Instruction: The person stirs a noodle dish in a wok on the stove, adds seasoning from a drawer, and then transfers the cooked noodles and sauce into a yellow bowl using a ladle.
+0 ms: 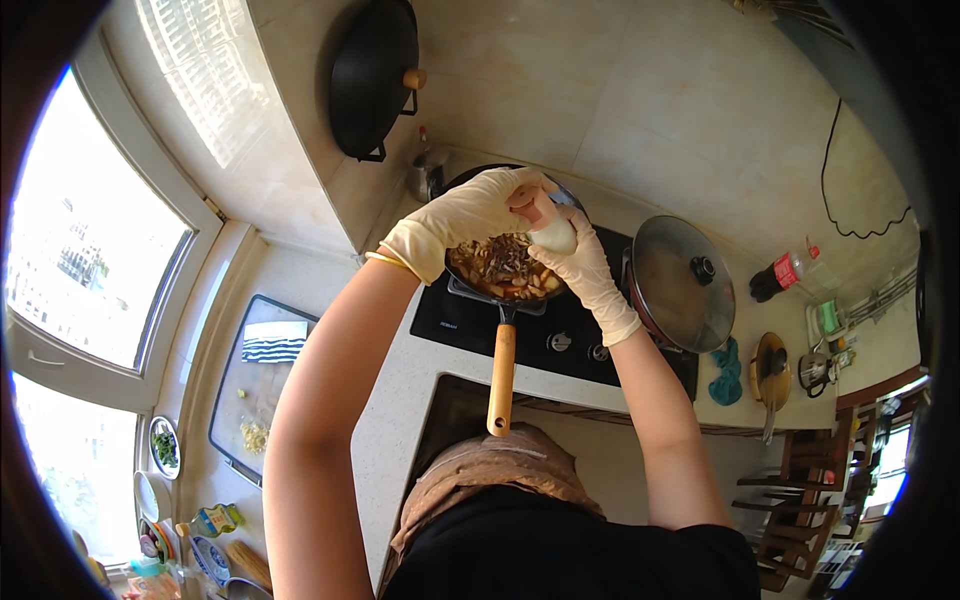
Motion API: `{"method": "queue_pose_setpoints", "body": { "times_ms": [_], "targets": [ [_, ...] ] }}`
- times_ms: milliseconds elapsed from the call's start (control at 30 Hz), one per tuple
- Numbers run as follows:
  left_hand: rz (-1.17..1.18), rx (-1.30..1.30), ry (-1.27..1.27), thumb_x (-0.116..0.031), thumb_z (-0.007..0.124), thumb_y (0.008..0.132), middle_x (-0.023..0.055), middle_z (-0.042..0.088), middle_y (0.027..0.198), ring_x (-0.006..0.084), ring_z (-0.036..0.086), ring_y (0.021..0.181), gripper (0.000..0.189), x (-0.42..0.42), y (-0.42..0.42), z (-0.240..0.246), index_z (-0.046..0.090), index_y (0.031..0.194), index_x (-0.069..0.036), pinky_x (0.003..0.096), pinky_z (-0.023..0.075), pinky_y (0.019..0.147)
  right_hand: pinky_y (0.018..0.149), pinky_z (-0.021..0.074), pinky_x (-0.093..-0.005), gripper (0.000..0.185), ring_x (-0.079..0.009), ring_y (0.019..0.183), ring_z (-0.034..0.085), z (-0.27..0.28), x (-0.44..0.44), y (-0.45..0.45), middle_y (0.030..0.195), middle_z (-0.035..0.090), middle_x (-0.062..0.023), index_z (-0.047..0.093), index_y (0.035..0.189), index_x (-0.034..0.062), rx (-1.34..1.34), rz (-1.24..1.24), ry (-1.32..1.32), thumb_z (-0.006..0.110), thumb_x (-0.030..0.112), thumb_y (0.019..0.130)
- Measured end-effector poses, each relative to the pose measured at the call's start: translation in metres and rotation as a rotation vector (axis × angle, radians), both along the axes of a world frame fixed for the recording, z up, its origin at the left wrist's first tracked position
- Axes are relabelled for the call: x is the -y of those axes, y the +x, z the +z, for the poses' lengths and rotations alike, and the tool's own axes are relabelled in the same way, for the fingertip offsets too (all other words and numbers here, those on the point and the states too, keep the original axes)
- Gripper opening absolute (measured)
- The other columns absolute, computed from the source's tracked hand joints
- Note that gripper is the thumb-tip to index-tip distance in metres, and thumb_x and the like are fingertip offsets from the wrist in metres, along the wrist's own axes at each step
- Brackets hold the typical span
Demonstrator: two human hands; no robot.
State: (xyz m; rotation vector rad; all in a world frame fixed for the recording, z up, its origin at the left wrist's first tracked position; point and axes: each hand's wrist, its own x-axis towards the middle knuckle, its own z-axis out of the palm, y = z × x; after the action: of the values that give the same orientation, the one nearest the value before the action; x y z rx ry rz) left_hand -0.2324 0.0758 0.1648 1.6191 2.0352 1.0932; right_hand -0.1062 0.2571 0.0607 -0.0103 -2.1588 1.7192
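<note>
Both hands wear pale disposable gloves above the left burner. My right hand (589,262) grips a small white container (556,234) from its lower right side. At the container's pink top (531,208), the fingers of my left hand (480,206) curl around from above; their exact hold is partly hidden. Beneath the hands stands a frying pan with a wooden handle (501,375) pointing towards my body. Brown braised food (504,271) with darker shreds on top fills it. The pan's far part is covered by my left glove.
A lidded pot (679,289) stands on the hob (457,326) at right. Farther right are a cola bottle (784,271) and a teal cloth (725,375). A cutting board (236,405) with chopped pieces lies left, near an oil bottle (216,520) and a plate of greens (164,448).
</note>
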Motion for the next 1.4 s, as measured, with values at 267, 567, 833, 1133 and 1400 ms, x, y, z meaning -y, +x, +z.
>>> {"method": "queue_pose_setpoints", "body": {
  "times_ms": [267, 567, 833, 1133, 1400],
  "targets": [
    [0.606, -0.025, -0.021, -0.054, 0.049, 0.104, 0.0273, 0.071, 0.106, 0.0429, 0.067, 0.103, 0.060, 0.004, -0.003, -0.010, 0.059, 0.121, 0.003, 0.0453, 0.0517, 0.089, 0.104, 0.0482, -0.0394, 0.066, -0.0276, 0.117, 0.058, -0.031, -0.011, -0.004, 0.129, 0.058, -0.0120, 0.055, 0.127, 0.0061, -0.108, -0.266, 0.345, 0.091, 0.012, 0.072],
    [0.687, -0.004, -0.012, -0.059, 0.044, 0.104, 0.0299, 0.069, 0.108, 0.0459, 0.065, 0.106, 0.066, 0.027, 0.002, -0.015, 0.061, 0.118, 0.003, 0.0468, 0.0511, 0.089, 0.104, 0.0487, -0.0417, 0.068, -0.0326, 0.116, 0.059, -0.041, -0.025, -0.017, 0.127, 0.057, -0.0147, 0.056, 0.127, 0.0060, -0.004, -0.266, 0.518, 0.090, 0.009, 0.069],
    [0.739, 0.050, -0.024, -0.060, 0.045, 0.104, 0.0266, 0.070, 0.105, 0.0418, 0.067, 0.101, 0.068, 0.042, 0.006, -0.008, 0.061, 0.118, 0.004, 0.0437, 0.0516, 0.088, 0.102, 0.0483, -0.0422, 0.065, -0.0305, 0.116, 0.059, -0.031, -0.017, -0.035, 0.128, 0.059, -0.0134, 0.056, 0.126, 0.0063, 0.080, -0.290, 0.591, 0.090, 0.012, 0.070],
    [0.779, 0.051, 0.012, -0.059, 0.045, 0.104, 0.0263, 0.071, 0.105, 0.0404, 0.068, 0.102, 0.068, 0.053, 0.007, -0.012, 0.062, 0.118, 0.005, 0.0427, 0.0520, 0.089, 0.102, 0.0479, -0.0418, 0.064, -0.0295, 0.115, 0.060, -0.039, -0.020, -0.052, 0.124, 0.062, -0.0118, 0.057, 0.125, 0.0061, 0.071, -0.271, 0.605, 0.090, 0.014, 0.071],
    [0.785, 0.064, 0.027, -0.059, 0.046, 0.104, 0.0264, 0.071, 0.107, 0.0399, 0.068, 0.103, 0.068, 0.057, 0.006, -0.019, 0.061, 0.119, 0.006, 0.0424, 0.0520, 0.090, 0.100, 0.0497, -0.0434, 0.064, -0.0329, 0.113, 0.061, -0.039, -0.040, -0.072, 0.123, 0.062, -0.0156, 0.057, 0.126, 0.0062, 0.118, -0.378, 0.530, 0.090, 0.014, 0.071]
  ]
}}
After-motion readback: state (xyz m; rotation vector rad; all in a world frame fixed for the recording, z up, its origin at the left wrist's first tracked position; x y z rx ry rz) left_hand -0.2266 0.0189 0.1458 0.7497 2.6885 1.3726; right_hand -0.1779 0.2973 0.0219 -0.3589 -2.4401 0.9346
